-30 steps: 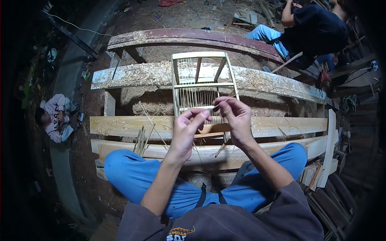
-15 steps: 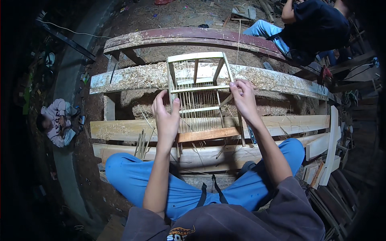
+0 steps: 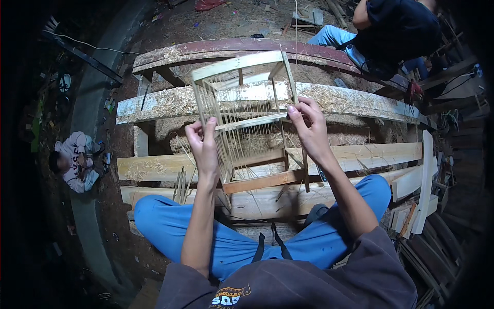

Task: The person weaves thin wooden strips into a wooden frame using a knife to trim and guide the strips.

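Above my crossed legs, a small wooden birdcage frame (image 3: pixel 253 122) with rows of thin upright bars is held tilted, its left side swung out. My left hand (image 3: pixel 204 150) is closed on its left edge, thumb against the middle crossbar's end. At the other end of that bar, my right hand (image 3: pixel 312 131) pinches the right side post between thumb and fingers. A long thin stick (image 3: pixel 296 56) stands up from beside the right fingertips; whether they grip it is hidden. An orange-brown board (image 3: pixel 263 181) forms the cage's near lower edge.
Long planks (image 3: pixel 370 159) and a bench strewn with wood shavings (image 3: pixel 159 100) run across in front of me. Several thin sticks (image 3: pixel 180 185) lean by my left knee. Offcuts (image 3: pixel 424 190) are piled at right. One person (image 3: pixel 399 33) sits far right, another (image 3: pixel 77 159) at left.
The cage has been turned and tilted, its upper left corner swinging left and toward me. My left hand has shifted left with it. The thin stick has moved slightly left.
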`<move>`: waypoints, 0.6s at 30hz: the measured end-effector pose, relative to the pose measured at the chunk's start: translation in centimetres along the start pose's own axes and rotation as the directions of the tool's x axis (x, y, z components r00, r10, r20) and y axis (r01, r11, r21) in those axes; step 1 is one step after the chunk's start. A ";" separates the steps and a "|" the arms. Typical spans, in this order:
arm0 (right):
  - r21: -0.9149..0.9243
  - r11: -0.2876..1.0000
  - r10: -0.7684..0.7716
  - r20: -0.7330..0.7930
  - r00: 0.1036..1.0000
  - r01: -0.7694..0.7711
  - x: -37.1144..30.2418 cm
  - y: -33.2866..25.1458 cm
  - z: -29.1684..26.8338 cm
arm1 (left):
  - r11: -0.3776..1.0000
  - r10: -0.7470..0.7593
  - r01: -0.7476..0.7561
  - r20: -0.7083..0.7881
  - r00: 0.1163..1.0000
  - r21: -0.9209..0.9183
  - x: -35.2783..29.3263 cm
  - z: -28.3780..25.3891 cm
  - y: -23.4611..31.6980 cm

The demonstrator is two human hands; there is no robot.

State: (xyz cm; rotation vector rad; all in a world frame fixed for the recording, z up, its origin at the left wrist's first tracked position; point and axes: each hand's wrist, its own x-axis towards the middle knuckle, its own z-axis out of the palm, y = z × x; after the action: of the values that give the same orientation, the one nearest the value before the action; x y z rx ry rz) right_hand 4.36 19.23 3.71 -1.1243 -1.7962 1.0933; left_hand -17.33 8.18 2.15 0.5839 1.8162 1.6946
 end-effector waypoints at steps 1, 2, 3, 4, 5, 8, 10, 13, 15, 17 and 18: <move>-0.009 1.000 -0.020 -0.006 1.000 0.020 -0.5 -0.7 -0.4 | 0.999 0.037 -0.038 -0.038 0.999 -0.031 -0.2 0.1 0.2; -0.018 0.999 -0.039 -0.011 0.999 0.039 -1.1 -1.2 -0.6 | 0.998 0.054 -0.056 -0.051 0.997 -0.039 -0.4 0.3 0.4; -0.026 0.998 -0.059 -0.015 0.998 0.059 -1.7 -1.7 -0.9 | 0.996 0.070 -0.073 -0.065 0.995 -0.047 -0.7 0.3 0.5; -0.017 0.995 -0.095 -0.019 0.995 0.095 -2.1 -2.2 -1.2 | 0.994 0.091 -0.096 -0.079 0.993 -0.056 -0.8 0.4 1.0; -0.025 0.995 -0.099 -0.012 0.995 0.099 -2.4 -2.6 -1.7 | 0.985 0.144 -0.150 -0.074 0.987 -0.081 -1.2 0.8 1.4; -0.123 0.984 -0.128 0.014 0.992 0.128 -3.2 -3.2 -3.3 | 0.967 0.234 -0.236 -0.023 0.972 -0.092 -2.7 1.4 2.6; -0.138 0.982 -0.132 -0.024 0.991 0.128 -3.7 -3.3 -3.6 | 0.959 0.282 -0.282 -0.023 0.959 -0.001 -3.4 1.5 2.3; -0.122 0.990 -0.084 -0.051 0.995 0.078 -4.5 -3.2 -4.1 | 0.945 0.325 -0.323 -0.020 0.946 0.055 -4.1 1.7 1.4; -0.193 0.976 -0.119 -0.089 0.989 0.100 -5.0 -3.4 -4.4 | 0.949 0.314 -0.315 -0.039 0.949 -0.024 -4.4 1.8 1.0; -0.349 0.920 -0.239 -0.137 0.961 0.179 -5.4 -4.5 -4.1 | 0.932 0.361 -0.361 -0.012 0.932 0.009 -5.0 1.7 1.3; -0.446 0.878 -0.270 -0.160 0.949 0.175 -5.7 -5.6 -4.2 | 0.927 0.374 -0.374 0.006 0.927 0.007 -5.4 1.8 1.8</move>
State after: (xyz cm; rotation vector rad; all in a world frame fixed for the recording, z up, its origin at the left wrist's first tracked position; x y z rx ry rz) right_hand 8.41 13.66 9.60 -1.1925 -1.9794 0.4240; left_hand -12.23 6.09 4.50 0.9896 1.7912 1.9265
